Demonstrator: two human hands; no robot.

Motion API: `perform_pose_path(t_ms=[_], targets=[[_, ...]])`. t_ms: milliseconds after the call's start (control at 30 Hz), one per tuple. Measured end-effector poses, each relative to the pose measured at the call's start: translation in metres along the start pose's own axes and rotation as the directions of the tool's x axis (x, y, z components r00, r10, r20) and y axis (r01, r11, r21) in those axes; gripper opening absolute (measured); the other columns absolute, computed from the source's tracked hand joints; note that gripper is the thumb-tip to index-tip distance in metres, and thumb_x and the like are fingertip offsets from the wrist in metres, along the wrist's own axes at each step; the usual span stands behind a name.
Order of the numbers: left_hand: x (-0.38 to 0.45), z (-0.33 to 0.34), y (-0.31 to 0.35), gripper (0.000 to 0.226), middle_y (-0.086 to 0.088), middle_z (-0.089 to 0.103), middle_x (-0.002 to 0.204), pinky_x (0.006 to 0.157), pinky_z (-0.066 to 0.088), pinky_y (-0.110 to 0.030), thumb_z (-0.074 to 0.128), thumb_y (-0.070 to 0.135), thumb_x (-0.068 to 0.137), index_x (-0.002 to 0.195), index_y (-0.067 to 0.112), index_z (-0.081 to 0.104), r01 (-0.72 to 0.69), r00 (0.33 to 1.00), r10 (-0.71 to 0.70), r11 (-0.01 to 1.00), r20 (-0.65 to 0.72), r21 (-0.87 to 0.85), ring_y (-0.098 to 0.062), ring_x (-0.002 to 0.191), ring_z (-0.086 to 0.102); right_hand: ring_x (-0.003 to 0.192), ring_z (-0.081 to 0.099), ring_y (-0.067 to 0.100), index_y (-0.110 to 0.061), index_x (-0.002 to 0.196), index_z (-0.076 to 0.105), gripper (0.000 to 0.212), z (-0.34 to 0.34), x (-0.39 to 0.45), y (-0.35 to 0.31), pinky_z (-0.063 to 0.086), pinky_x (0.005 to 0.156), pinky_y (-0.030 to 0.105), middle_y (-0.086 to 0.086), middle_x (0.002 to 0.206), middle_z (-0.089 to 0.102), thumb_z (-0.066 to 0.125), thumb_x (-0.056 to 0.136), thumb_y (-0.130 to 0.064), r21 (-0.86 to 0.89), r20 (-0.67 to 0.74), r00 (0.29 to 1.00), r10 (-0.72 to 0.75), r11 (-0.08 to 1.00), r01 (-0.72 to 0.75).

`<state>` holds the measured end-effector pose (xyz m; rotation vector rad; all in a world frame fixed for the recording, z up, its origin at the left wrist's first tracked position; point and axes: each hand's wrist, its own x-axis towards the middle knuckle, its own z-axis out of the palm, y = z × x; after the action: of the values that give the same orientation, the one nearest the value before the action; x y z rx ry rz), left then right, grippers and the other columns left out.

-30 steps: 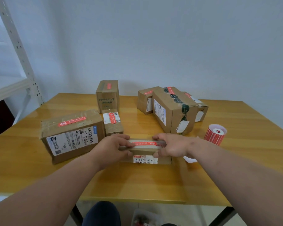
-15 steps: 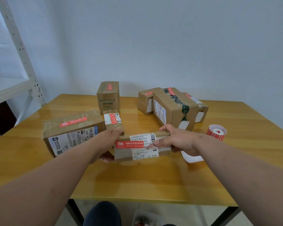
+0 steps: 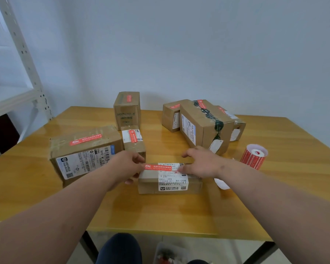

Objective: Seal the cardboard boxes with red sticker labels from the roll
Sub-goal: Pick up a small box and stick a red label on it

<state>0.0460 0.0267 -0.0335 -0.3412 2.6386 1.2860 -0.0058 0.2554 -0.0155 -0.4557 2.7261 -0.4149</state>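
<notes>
A small flat box (image 3: 170, 180) lies on the worktop (image 3: 179, 210) near its front middle, its top and front face carrying a white shipping label (image 3: 172, 184). A red sticker (image 3: 158, 167) runs lengthwise across the top of the box, over the label's upper part. The left hand (image 3: 125, 165) sits at the box's left end with fingers curled, its grip pinched on the sticker's left end, while the lower fingers tuck against the box's side. The right hand (image 3: 200, 162) lies over the right part of the box top, fingers fairly straight and spread, grip apart, fingertips pressing down by the sticker's right end. Just right of that hand, on the worktop, a white scrap of backing paper (image 3: 222, 183) shows under the forearm, and beyond it stands the roll (image 3: 253, 156) of red stickers, upright, well apart from the box. Left of the flat box a big box (image 3: 84, 151) rests with a red sticker on its top and a barcode label on its front. Just beside it, behind the left hand, is a little box (image 3: 133, 140) with a red sticker over a white label, and behind that a tall box (image 3: 127, 109) stands with a red sticker on top. At the right rear, three boxes (image 3: 202, 122) cluster touching one another, each with a red sticker; the middle one bears dark tape. A white metal shelf (image 3: 17, 73) stands at far left against a pale wall.
</notes>
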Motion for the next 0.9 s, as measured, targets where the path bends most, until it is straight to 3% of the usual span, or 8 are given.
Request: perform_pose_path(t_ms=[67,133,267,500,633,900], targets=[[0.001,-0.001,0.0,0.022,-0.002,0.069,0.099,0.067,0.059,-0.03,0.065,0.015,0.091,0.113,0.017,0.064,-0.004,1.0,0.004,1.0,0.009,-0.019,-0.017,0.085,0.068,0.139,0.032,0.026,-0.034,0.148,0.031,0.081,0.002,0.0,-0.005,0.03,0.114,0.046,0.0,0.154,0.027,0.067,0.08,-0.059,0.023,0.091,0.995,-0.041,0.999,0.039],[0.002,-0.003,0.001,0.021,-0.003,0.071,0.097,0.07,0.061,-0.033,0.068,0.012,0.089,0.111,0.015,0.066,0.005,1.0,-0.005,0.999,0.016,-0.048,-0.017,0.084,0.069,0.134,0.038,0.021,-0.034,0.15,0.027,0.088,0.005,-0.002,-0.01,0.033,0.113,0.04,-0.003,0.15,0.033,0.074,0.077,-0.052,0.067,0.174,0.983,-0.061,0.996,0.05],[0.002,-0.007,0.002,0.027,-0.004,0.071,0.098,0.071,0.062,-0.035,0.069,0.005,0.086,0.112,0.014,0.067,0.007,0.999,-0.004,0.998,0.052,-0.058,-0.017,0.085,0.07,0.121,0.051,0.014,-0.03,0.148,0.033,0.079,0.006,-0.005,-0.012,0.037,0.107,0.029,-0.007,0.134,0.054,0.074,0.082,-0.041,0.139,0.245,0.966,-0.08,0.989,0.046],[0.003,-0.01,0.009,0.028,-0.001,0.066,0.098,0.071,0.06,-0.029,0.064,0.002,0.088,0.108,0.021,0.068,-0.049,0.997,0.043,0.992,0.057,0.117,-0.015,0.086,0.066,0.12,0.053,0.014,-0.031,0.146,0.035,0.077,0.007,-0.001,-0.011,0.037,0.11,0.034,-0.007,0.131,0.057,0.075,0.081,-0.041,0.155,0.261,0.963,-0.065,0.988,0.024],[0.003,-0.009,0.012,0.027,0.001,0.065,0.099,0.077,0.06,-0.037,0.063,0.004,0.089,0.106,0.023,0.07,-0.071,0.997,0.063,0.974,0.042,0.213,-0.022,0.09,0.067,0.118,0.054,0.014,-0.031,0.145,0.036,0.075,0.007,-0.001,-0.011,0.037,0.109,0.034,-0.007,0.129,0.058,0.075,0.082,-0.04,0.174,0.268,0.961,-0.064,0.985,0.017],[0.004,-0.006,0.013,0.017,0.001,0.063,0.094,0.073,0.061,-0.038,0.065,0.004,0.086,0.094,0.02,0.065,-0.083,0.997,0.081,0.977,0.019,0.197,-0.021,0.088,0.065,0.119,0.054,0.014,-0.031,0.145,0.037,0.076,0.008,0.0,-0.008,0.038,0.109,0.034,-0.007,0.128,0.059,0.076,0.08,-0.04,0.198,0.262,0.963,-0.066,0.98,0.014]])
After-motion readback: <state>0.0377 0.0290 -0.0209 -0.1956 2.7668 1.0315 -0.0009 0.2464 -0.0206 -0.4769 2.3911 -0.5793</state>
